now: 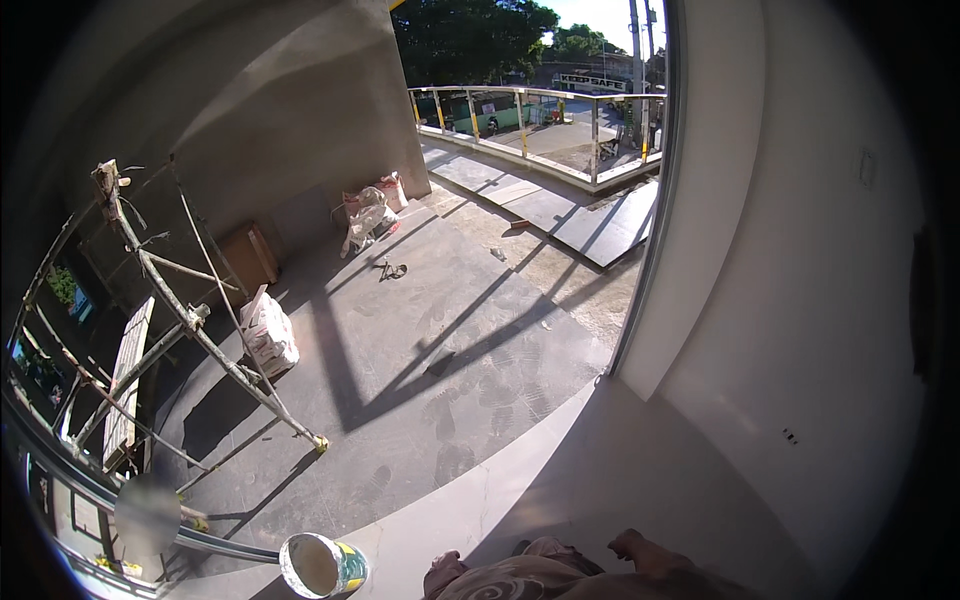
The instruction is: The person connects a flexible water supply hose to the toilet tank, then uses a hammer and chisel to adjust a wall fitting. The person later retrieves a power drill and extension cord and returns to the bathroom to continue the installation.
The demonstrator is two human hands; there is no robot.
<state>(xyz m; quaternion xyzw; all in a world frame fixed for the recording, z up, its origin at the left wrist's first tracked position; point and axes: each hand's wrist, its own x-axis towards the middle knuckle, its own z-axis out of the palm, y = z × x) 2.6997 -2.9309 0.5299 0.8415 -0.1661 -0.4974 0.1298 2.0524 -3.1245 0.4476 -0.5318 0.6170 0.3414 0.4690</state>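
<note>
My right hand hangs low beside my body, over the shaded pale floor. It is dim, its fingers seem bent, and no object shows in it. At the lower edge my left hand is only partly seen near my patterned shirt, and its fingers cannot be made out. To its left, a white and green bucket stands on the floor with its mouth up. Neither hand visibly touches the bucket.
A scaffold frame stands at left, with a white sack behind its leg. More sacks lean by the grey wall. Beyond the opening are loose slabs and a railing. A white wall bounds the right.
</note>
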